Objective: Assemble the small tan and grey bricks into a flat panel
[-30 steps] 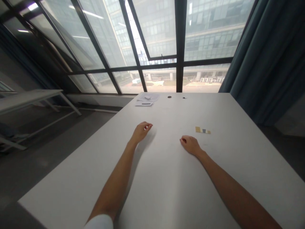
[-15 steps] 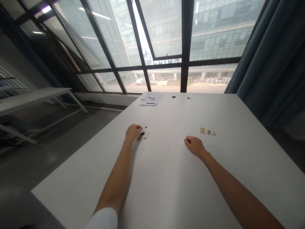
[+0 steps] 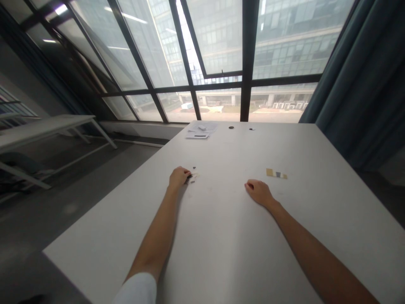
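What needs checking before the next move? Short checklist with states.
1. Left hand at the loose cluster of small dark and pale pieces: ok, fingers at its near edge.
2. Left hand gripping a piece: cannot tell, fingertips overlap the dark bits.
3. All small pieces together: not ok, a lone small dark piece lies beyond the cluster.
4. Right hand away from the cluster: ok, well apart.
5. Right hand empty: cannot tell, fingers curl inward.
6. Flat tan, white and grey strip untouched: ok, it lies beyond the right hand.
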A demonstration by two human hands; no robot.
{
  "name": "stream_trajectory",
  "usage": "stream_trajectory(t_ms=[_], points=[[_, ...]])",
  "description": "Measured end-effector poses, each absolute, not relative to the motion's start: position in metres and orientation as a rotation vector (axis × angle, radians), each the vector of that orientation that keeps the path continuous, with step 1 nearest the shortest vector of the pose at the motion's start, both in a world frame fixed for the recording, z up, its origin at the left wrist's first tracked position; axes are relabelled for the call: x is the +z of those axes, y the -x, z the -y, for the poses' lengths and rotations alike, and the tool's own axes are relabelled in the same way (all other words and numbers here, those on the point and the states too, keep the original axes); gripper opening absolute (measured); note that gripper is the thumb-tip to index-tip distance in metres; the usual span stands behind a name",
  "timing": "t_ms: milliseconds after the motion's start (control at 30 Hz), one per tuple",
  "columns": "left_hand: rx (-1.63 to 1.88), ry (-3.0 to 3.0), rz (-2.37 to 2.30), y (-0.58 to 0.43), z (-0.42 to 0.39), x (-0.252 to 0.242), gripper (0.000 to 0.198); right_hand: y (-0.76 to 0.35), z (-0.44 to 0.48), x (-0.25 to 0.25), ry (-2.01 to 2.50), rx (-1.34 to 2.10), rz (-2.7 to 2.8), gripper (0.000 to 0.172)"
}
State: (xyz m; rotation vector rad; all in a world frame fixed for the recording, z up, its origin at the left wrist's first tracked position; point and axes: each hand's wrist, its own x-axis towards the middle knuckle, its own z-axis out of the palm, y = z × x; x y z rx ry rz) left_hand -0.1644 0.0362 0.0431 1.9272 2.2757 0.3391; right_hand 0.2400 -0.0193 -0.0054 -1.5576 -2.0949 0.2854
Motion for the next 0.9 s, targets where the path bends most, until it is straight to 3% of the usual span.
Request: stream_trajectory(t_ms=[700,900], points=[[0.340,-1.971,-2.359,0.162,-0.039,0.035,0.020,-0.240,0.019,-0.006,1.565,0.302,2.088,0.031],[0.689,-1.951,-2.306,0.151,-0.040,0.045,0.023,-0.240,0.018,-0.007,1.582,0.302,2.089,0.032]])
